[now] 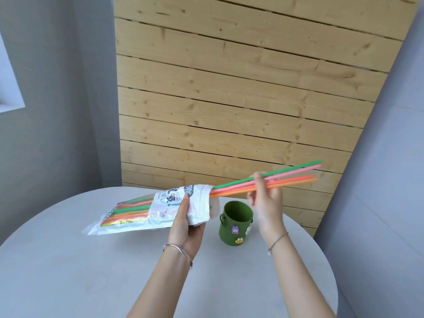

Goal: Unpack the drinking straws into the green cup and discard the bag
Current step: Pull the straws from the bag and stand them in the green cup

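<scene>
**Two hands at a round table: straws part-way out of the bag**

1. Forearms, pair, bare, reaching in from the lower edge over the table, which is round with a pale grey top.
2. Left hand: wears a silver bangle at the wrist. Its thumb lies on the printed face of the bag and its fingers are curled beneath, gripping it near the open end.
3. Bag: clear plastic with a white printed panel. It is held above the table, roughly level, with the mouth toward the right and the sealed end toward the left. Straws left inside show green, orange and yellow through the film.
4. Right hand: wears a thin cord bracelet at the wrist. The fingers are closed in a pinch on the drawn straws.
5. Drawn straws: four, in green, pink, red-orange and orange. They slant up to the right, with their lower ends inside the bag's mouth and their far ends fanned slightly apart.
6. Green cup: upright on the table, below the bag's mouth and between the two hands, touching neither. Small cartoon stickers are on its front.
7. Backdrop: a wooden plank wall of pale boards, flanked by plain grey walls.
</scene>
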